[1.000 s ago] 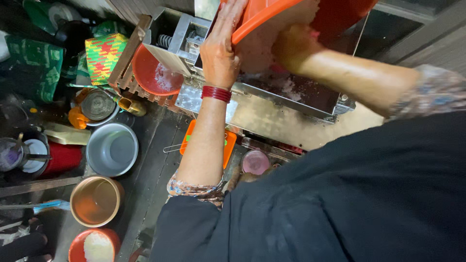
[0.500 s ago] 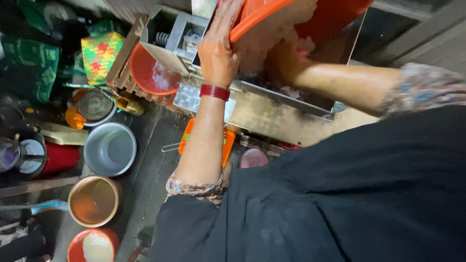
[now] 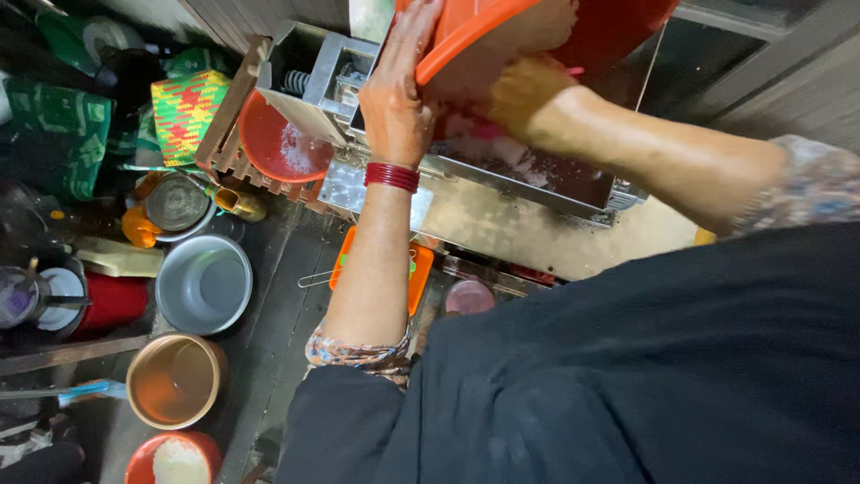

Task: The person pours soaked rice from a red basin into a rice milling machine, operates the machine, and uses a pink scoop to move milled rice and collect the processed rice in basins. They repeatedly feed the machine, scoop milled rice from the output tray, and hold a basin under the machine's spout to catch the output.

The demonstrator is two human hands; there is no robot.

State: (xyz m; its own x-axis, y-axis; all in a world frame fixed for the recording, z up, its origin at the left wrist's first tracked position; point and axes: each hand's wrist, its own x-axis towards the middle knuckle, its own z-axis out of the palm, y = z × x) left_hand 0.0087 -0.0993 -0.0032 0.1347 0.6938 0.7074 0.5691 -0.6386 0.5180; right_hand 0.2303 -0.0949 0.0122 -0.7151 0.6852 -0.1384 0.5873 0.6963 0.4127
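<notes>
My left hand (image 3: 400, 94) grips the rim of a large orange tub (image 3: 502, 22) that is tipped over a metal machine's trough (image 3: 573, 184). My right hand (image 3: 524, 90) reaches inside the tub, pressed against pale wet white material; its fingers are partly hidden by the rim. White wet material lies in the trough below. A red bangle sits on my left wrist. A red bowl (image 3: 282, 143) with some white material rests under the machine's left end.
On the dark floor at left stand a grey pot (image 3: 204, 284), a tan bucket (image 3: 173, 381), a red bowl of white grain (image 3: 175, 459), a red container (image 3: 112, 300) and a woven green-yellow basket (image 3: 186, 103). An orange tray (image 3: 417, 278) lies under my left forearm.
The tub has tipped a little further and both hands sit slightly higher in the frame. The right hand has moved deeper into the tub.
</notes>
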